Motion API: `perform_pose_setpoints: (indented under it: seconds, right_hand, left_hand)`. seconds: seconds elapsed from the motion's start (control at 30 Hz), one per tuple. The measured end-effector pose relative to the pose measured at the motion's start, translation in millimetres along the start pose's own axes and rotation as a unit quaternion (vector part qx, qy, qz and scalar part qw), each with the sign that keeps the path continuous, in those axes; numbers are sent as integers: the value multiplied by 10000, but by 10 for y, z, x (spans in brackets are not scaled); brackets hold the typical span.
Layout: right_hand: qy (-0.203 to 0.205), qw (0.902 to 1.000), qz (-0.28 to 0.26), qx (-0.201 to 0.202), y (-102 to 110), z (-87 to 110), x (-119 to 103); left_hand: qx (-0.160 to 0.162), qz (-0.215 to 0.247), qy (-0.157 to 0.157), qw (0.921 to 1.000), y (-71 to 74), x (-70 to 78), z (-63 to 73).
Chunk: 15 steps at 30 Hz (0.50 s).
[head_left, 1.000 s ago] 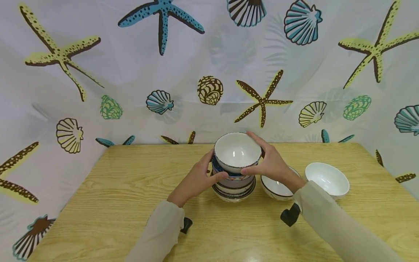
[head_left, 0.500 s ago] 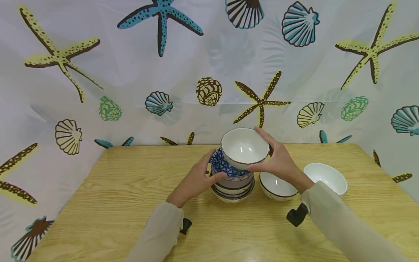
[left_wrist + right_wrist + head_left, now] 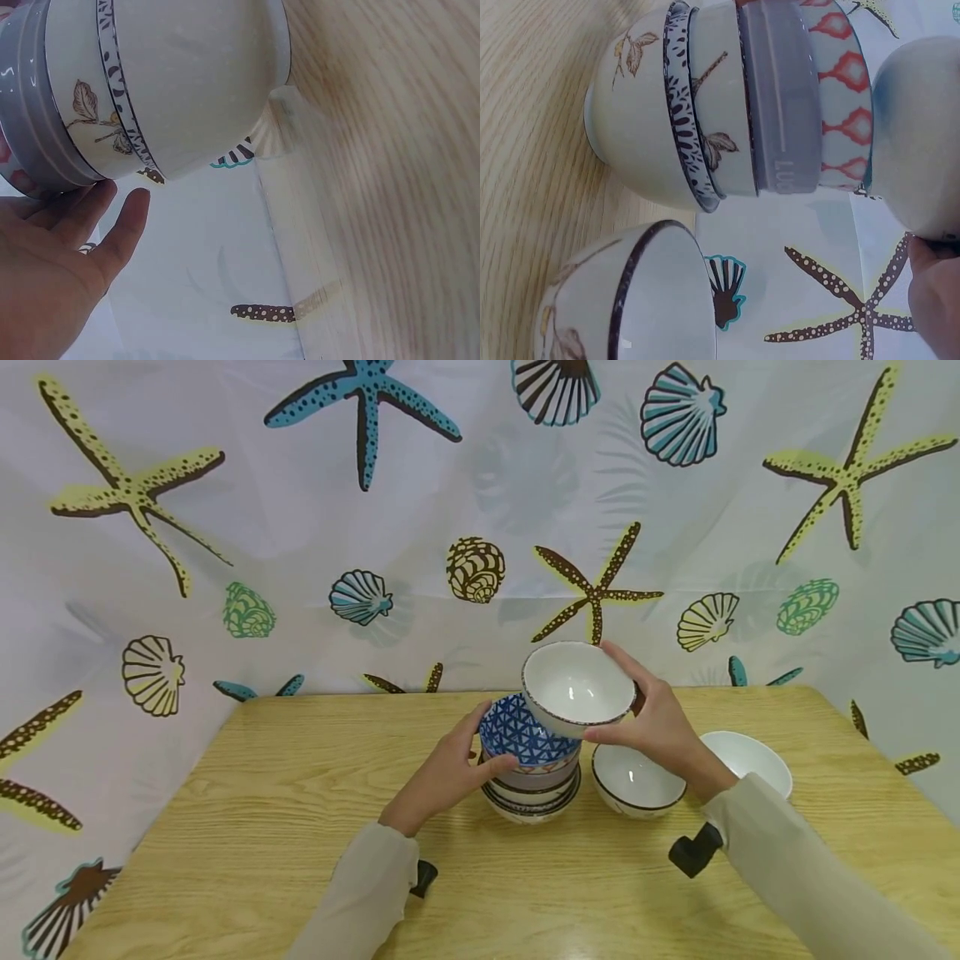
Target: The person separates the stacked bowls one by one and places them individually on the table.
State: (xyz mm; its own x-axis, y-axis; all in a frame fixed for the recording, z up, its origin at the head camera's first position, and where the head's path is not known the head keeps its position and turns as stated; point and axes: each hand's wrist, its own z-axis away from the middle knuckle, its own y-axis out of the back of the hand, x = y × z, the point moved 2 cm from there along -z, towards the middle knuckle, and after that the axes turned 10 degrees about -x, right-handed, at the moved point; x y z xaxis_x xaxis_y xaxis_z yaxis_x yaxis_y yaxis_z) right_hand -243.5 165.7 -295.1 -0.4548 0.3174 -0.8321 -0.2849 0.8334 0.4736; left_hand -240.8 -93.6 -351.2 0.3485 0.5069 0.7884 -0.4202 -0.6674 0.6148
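My right hand [image 3: 660, 722] pinches a white bowl [image 3: 577, 681] with a dark-speckled rim, thumb at the near side and fingers at the far side. That bowl is raised and tilted over the right part of a bowl stack [image 3: 525, 797]. On top of the stack is a bowl with a blue-and-white triangle-patterned inside [image 3: 517, 735] and a red-patterned outside [image 3: 845, 124]. Below it come a grey bowl [image 3: 784, 97] and cream bowls with leaf drawings [image 3: 641, 112]. My left hand [image 3: 450, 768] holds the stack's upper left side, thumb in front.
Right of the stack stands a cream bowl with a dark rim [image 3: 637, 781]. Farther right is a plain white bowl [image 3: 750, 760], partly hidden by my right arm. All rest on a wooden table [image 3: 315, 777]. A sea-patterned cloth [image 3: 420, 527] hangs behind.
My right hand has lifted the white bowl off the stack and moved it up and right, uncovering the blue-patterned bowl. My left hand stays at the stack.
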Motion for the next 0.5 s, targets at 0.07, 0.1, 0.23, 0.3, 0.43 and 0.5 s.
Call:
perform_pose_setpoints:
  seconds: [0.07,0.1,0.23,0.3,0.43,0.5]
  right_hand:
    - [-28,10000,42,67,39,27,-6]
    - [-60,9999,74,103,59,43,-10]
    - [-231,9992,207,257,150,110,-20]
    - [-339,9985,276,338,200,153,-18]
    - [-460,9975,250,480,304,250,17]
    - [-468,9971,257,543,356,300,48]
  left_hand:
    - [-5,-6,-21,10000,-4,1,-6]
    - [-7,-8,-27,10000,-7,0,-8]
    - [-5,-17,-54,10000,-9,1,-11]
    - [4,-26,-53,10000,-8,1,-11]
    - [19,-45,-22,10000,-11,-1,-11]
    - [25,-82,-9,10000,-15,-4,-14]
